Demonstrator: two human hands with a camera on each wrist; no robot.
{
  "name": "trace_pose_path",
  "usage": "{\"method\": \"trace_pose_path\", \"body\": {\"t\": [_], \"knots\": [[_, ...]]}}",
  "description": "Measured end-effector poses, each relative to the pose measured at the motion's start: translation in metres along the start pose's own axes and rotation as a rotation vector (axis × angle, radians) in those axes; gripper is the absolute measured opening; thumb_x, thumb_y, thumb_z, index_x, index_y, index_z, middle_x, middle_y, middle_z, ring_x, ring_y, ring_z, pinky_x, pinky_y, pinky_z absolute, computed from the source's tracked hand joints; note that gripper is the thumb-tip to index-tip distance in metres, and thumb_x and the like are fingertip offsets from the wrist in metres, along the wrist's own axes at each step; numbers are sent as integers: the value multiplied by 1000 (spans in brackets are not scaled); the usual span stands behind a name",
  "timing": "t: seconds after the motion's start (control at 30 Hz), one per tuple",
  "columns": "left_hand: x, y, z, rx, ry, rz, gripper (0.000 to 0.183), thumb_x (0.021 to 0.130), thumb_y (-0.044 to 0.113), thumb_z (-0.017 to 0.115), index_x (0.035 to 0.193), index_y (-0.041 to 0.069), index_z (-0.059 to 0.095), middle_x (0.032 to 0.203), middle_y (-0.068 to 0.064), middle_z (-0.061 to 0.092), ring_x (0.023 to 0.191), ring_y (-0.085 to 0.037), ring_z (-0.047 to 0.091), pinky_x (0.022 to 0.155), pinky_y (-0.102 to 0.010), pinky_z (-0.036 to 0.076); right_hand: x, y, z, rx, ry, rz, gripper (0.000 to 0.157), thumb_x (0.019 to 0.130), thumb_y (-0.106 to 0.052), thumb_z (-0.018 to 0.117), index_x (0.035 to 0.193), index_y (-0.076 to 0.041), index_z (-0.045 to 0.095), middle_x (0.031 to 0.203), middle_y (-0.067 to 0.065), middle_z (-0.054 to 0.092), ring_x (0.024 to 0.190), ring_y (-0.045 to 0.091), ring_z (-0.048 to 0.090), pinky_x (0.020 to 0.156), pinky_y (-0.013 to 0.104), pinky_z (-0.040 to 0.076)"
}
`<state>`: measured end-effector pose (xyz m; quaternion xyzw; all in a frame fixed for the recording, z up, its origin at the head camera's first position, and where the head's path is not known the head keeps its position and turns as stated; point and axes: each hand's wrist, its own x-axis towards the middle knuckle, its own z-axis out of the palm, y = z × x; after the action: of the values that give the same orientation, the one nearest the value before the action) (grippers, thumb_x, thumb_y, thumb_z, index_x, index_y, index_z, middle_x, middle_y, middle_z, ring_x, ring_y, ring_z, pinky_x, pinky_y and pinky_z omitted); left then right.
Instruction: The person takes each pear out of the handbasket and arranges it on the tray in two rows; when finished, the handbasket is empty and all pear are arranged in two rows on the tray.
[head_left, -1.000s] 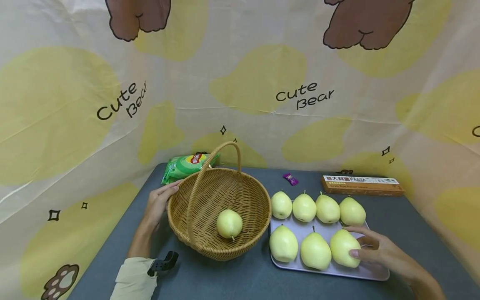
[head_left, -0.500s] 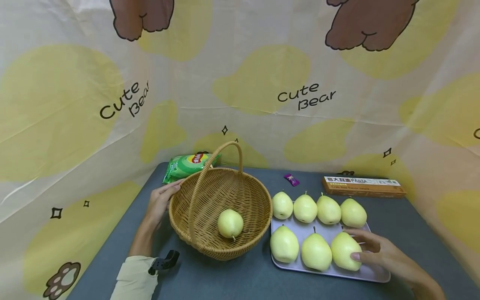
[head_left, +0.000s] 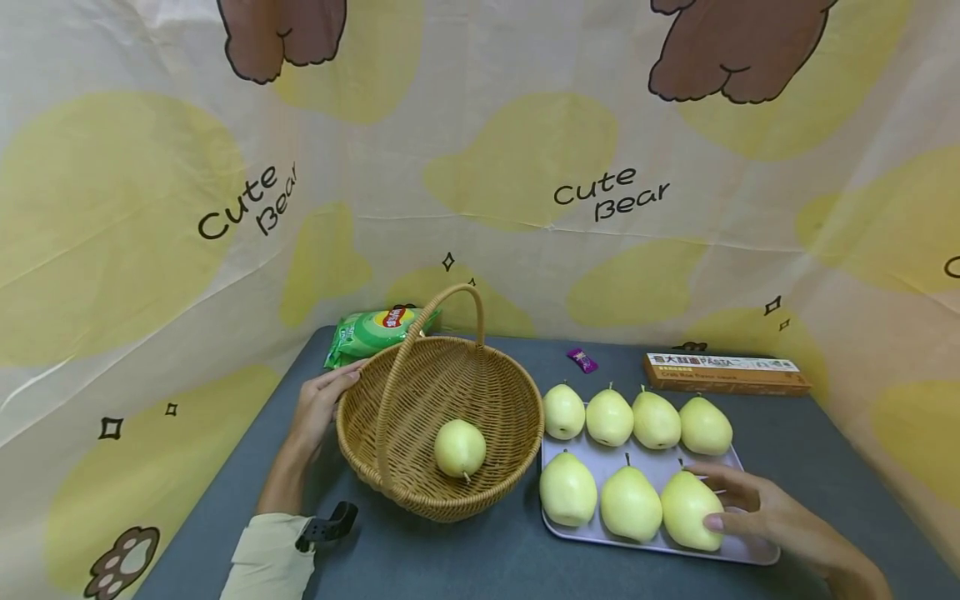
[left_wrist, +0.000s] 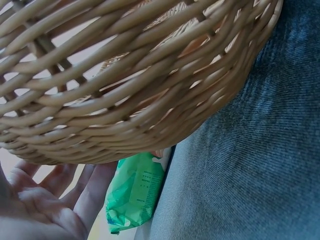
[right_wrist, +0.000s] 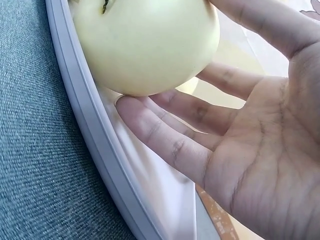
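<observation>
A wicker basket (head_left: 502, 417) with a tall arched handle tilts toward me, and one pale green pear (head_left: 460, 448) lies inside it. My left hand (head_left: 315, 408) touches the basket's left side; in the left wrist view its fingers (left_wrist: 95, 192) reach out fairly straight against the weave, their tips hidden. At the right, a lilac tray (head_left: 600, 535) carries two rows of pears. My right hand (head_left: 757, 508) pinches the front row's right-hand pear (head_left: 690, 510) between thumb and fingers. Close up, fingertips (right_wrist: 132, 107) touch that pear's underside above the tray.
Behind the basket lies a green snack bag (head_left: 367, 335). A small purple wrapped candy (head_left: 582, 360) sits beyond the tray, and a long pasta box (head_left: 727, 373) lies at the back right. A printed cloth (head_left: 510, 167) hangs behind the dark table (head_left: 420, 558).
The pear at my right hand has shifted slightly toward me, and its stem now shows past the fingers. The left hand and basket have stayed in place.
</observation>
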<state>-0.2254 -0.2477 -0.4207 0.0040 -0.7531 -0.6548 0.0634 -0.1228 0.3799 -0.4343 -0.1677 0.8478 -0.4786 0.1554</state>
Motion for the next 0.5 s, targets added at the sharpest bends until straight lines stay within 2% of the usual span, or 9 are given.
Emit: {"method": "trace_pose_path", "body": {"t": [0.13,0.33,0.5], "knots": [[0,0,0,-2,-1,3,47,109,35,61,146,7,65,135,-7,72,97,-4,74,77,-25,64,-1,-1,0,-15,11,-21,58,104,-9,61,160,-10,46,144,-12,59,125,-1,56,93,26,53],[0,1,0,-13,-7,9,47,109,34,61,147,7,64,130,1,75,97,-3,74,77,-25,64,-2,1,-2,-3,12,-42,58,104,-6,61,160,-11,47,145,-19,58,124,1,58,93,26,55],[0,0,0,-9,-5,5,47,109,34,61,147,7,64,133,-2,74,96,-3,74,77,-25,64,-2,2,-3,12,6,-54,57,104,-5,59,159,-9,46,147,-25,55,124,2,59,93,26,55]]}}
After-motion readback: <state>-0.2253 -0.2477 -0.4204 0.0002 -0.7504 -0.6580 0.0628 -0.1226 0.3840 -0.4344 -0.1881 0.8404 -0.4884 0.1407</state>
